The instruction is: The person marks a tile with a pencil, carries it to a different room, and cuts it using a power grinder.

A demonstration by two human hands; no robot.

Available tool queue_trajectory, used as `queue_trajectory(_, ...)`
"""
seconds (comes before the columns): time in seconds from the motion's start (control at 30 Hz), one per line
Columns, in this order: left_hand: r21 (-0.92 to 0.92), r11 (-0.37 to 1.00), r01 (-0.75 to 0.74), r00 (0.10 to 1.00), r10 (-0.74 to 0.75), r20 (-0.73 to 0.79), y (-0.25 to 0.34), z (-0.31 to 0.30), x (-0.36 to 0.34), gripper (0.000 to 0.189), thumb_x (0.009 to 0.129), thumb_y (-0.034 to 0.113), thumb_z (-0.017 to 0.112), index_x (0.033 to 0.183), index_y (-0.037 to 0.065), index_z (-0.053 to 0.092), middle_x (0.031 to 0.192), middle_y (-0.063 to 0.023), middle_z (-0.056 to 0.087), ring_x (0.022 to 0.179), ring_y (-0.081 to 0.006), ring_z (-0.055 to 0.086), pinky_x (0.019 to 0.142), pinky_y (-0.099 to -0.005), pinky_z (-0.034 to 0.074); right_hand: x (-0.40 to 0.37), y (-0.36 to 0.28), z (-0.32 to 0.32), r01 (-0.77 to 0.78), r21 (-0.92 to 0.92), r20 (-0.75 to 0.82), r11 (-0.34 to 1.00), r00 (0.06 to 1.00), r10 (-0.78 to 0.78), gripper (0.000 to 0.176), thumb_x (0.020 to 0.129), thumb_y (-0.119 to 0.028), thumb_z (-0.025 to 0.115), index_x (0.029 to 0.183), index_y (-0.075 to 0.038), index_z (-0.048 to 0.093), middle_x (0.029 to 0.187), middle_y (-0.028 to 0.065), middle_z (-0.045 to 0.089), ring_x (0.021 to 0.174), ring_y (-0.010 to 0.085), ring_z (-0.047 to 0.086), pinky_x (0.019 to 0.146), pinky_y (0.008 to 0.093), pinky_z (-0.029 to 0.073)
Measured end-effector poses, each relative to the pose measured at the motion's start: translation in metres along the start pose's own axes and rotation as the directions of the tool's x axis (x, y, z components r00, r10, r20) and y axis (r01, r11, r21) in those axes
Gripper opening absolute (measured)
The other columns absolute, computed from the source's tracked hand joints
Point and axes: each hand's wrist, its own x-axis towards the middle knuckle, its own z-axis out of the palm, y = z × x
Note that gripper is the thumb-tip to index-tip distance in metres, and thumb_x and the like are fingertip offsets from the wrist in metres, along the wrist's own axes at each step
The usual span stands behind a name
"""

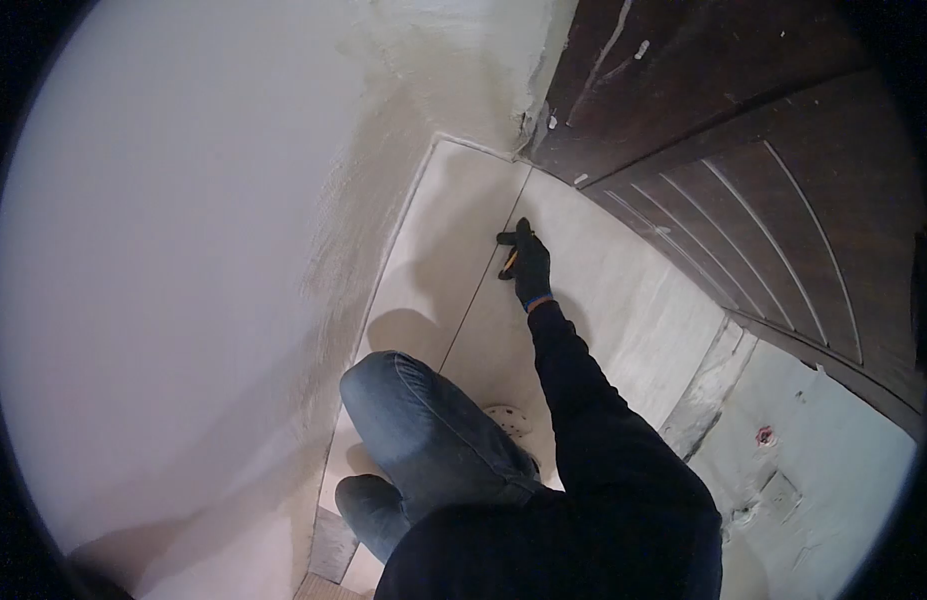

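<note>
My right hand (530,270), in a dark glove, reaches forward low over the pale floor tiles (613,290). Its fingers are closed around a small black-and-yellow hand tool (510,262), mostly hidden by the glove, so its exact kind I cannot tell. Hand and tool are right beside the thin dark joint (475,300) that runs between two large tiles. My left hand is out of view.
A plastered wall (183,250) rises along the left side of the floor. At the upper right stands a dark brown panelled door (703,130) with pale smears. My bent knee in jeans (413,410) covers part of the joint. A white wall with rough patches (823,440) lies at the lower right.
</note>
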Motion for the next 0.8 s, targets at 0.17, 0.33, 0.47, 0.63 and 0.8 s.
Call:
queue_trajectory(0.17,0.011,1.000,0.004,0.999,-0.004,0.039,0.015,-0.010,0.009,0.081,0.098,0.058,0.027,0.147,-0.006,0.033,0.157,-0.0239,0.023,0.145,-0.0445,0.019,0.114,-0.0618,0.015,0.017,-0.010,-0.002,-0.041,-0.090,-0.044,0.995,0.998,0.037,0.049,0.097,-0.050,0.052,0.101,-0.004,0.070,0.067,0.0051,0.055,0.054,0.0153,0.056,0.050,0.0312,0.053)
queue_trajectory(0.33,0.032,0.999,0.024,0.996,-0.026,0.085,0.024,-0.015,0.012,0.082,0.099,0.060,0.023,0.146,-0.007,0.032,0.158,-0.0243,0.020,0.146,-0.0415,0.015,0.116,-0.0605,0.013,0.037,-0.022,0.012,0.254,0.132,-0.049,0.958,0.967,-0.249,0.036,0.097,-0.033,0.060,0.112,-0.001,0.066,0.086,0.0070,0.067,0.066,0.0140,0.063,0.060,0.0297,0.056)
queue_trajectory(0.47,0.010,1.000,0.023,0.995,-0.024,0.100,0.025,-0.016,0.012,0.080,0.099,0.057,0.022,0.146,-0.008,0.032,0.157,-0.0261,0.022,0.146,-0.0445,0.015,0.115,-0.0620,0.011,0.042,-0.027,0.018,0.247,0.130,-0.128,0.960,0.964,-0.231,0.032,0.096,-0.029,0.062,0.116,-0.003,0.065,0.090,0.0075,0.068,0.070,0.0132,0.064,0.063,0.0289,0.055)
queue_trajectory(0.63,0.694,0.210,-0.689,0.718,0.330,0.613,-0.056,0.014,-0.054,0.054,0.101,0.038,0.046,0.135,-0.003,0.051,0.143,-0.0242,0.046,0.133,-0.0452,0.041,0.105,-0.0631,0.036,0.055,-0.010,0.033,0.330,0.155,-0.215,0.931,0.931,-0.294,0.032,0.096,-0.028,0.062,0.119,-0.006,0.065,0.094,0.0075,0.068,0.075,0.0123,0.063,0.064,0.0276,0.054)
queue_trajectory(0.8,0.584,0.547,-0.600,0.798,0.351,0.491,-0.063,0.017,-0.055,0.045,0.099,0.031,0.053,0.131,-0.001,0.054,0.140,-0.0234,0.049,0.130,-0.0440,0.044,0.100,-0.0614,0.041,0.082,0.012,0.054,0.520,-0.145,-0.222,0.842,0.812,-0.540,0.028,0.095,-0.013,0.058,0.121,-0.003,0.063,0.108,0.0067,0.067,0.091,0.0141,0.064,0.079,0.0268,0.053)
